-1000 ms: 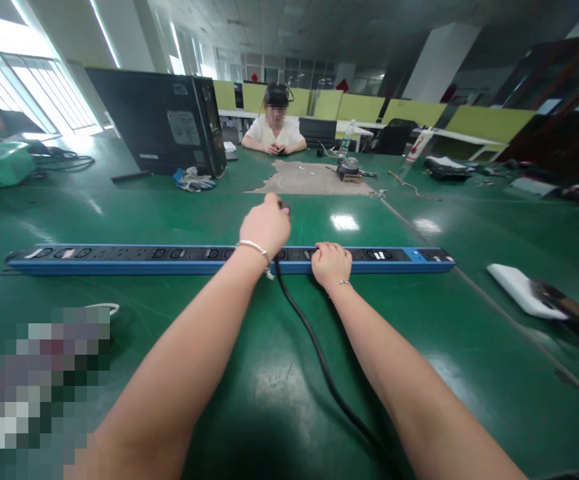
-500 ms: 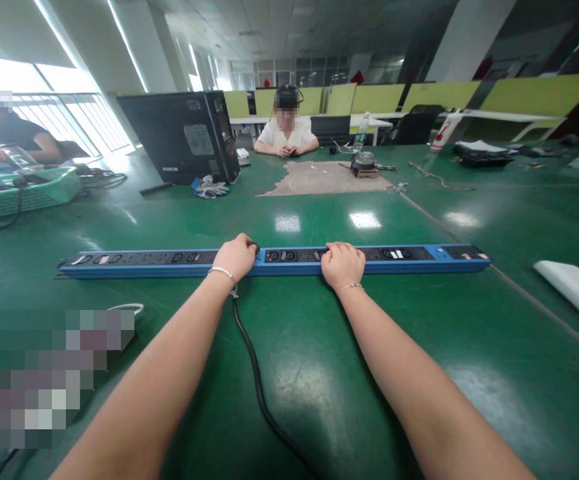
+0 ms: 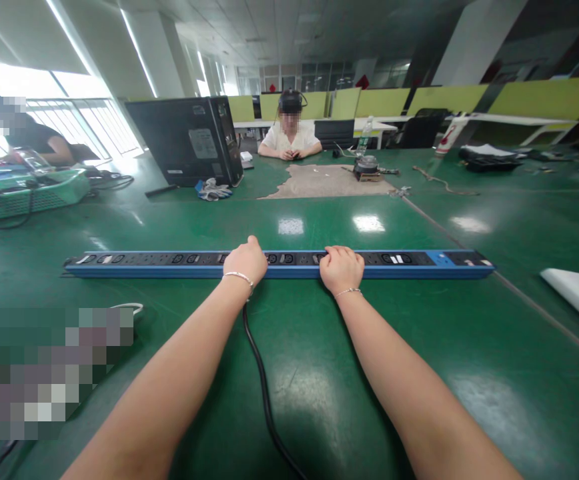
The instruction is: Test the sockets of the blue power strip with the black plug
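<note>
A long blue power strip (image 3: pixel 199 271) with black sockets along its top lies crosswise on the green table. My left hand (image 3: pixel 247 261) is closed over the strip's middle, its fingertips hidden. From beneath that hand a black power cord (image 3: pixel 262 373) runs down toward me; the end inside my grip is out of sight. Further right, my right hand (image 3: pixel 342 268) wraps over the strip, fingers across the sockets and thumb on the near side.
A black computer case (image 3: pixel 184 143) stands at the back left, with gloves (image 3: pixel 213 189) beside it. A green basket (image 3: pixel 59 190) of cables is at far left. Across the table sits a person (image 3: pixel 290 133). A white object (image 3: pixel 577 297) lies at right.
My left hand has shifted right along the strip with the cord and turned more over it, hiding the dark piece at its fingertips. My right hand keeps its place on the strip.
</note>
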Available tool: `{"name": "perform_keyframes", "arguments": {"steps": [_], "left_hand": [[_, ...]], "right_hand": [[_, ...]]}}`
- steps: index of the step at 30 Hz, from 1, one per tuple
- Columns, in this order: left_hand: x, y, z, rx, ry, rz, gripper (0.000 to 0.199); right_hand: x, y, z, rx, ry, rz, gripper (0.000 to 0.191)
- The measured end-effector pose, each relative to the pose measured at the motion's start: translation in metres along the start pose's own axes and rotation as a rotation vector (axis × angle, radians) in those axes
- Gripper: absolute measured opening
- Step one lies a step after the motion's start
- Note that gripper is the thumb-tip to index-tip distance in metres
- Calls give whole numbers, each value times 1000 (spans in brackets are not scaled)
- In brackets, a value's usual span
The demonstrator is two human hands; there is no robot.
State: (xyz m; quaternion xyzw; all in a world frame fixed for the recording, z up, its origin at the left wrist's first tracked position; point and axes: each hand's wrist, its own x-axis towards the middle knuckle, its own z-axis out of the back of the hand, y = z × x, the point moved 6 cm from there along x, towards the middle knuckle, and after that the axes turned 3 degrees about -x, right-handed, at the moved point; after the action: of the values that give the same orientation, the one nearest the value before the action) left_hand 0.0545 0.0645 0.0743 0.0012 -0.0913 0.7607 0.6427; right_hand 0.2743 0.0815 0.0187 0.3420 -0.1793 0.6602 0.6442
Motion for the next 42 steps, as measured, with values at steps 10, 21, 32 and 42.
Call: {"name": "perform_keyframes", "arguments": {"steps": [10,21,32,42], "left_hand": [[24,18,-1,-99,117,60,31],[15,9,-10,-43,123,2,35],[10,7,-10,-35,100,-66,32],[20,77,56,-112,-107,92,32]], "right_hand": [[0,0,-2,-1,35,-11,31],[1,0,-1,23,53,-21,30],[1,-1,-2,15,54,-27,31],[1,0,-2,20,40,-24,30]]}}
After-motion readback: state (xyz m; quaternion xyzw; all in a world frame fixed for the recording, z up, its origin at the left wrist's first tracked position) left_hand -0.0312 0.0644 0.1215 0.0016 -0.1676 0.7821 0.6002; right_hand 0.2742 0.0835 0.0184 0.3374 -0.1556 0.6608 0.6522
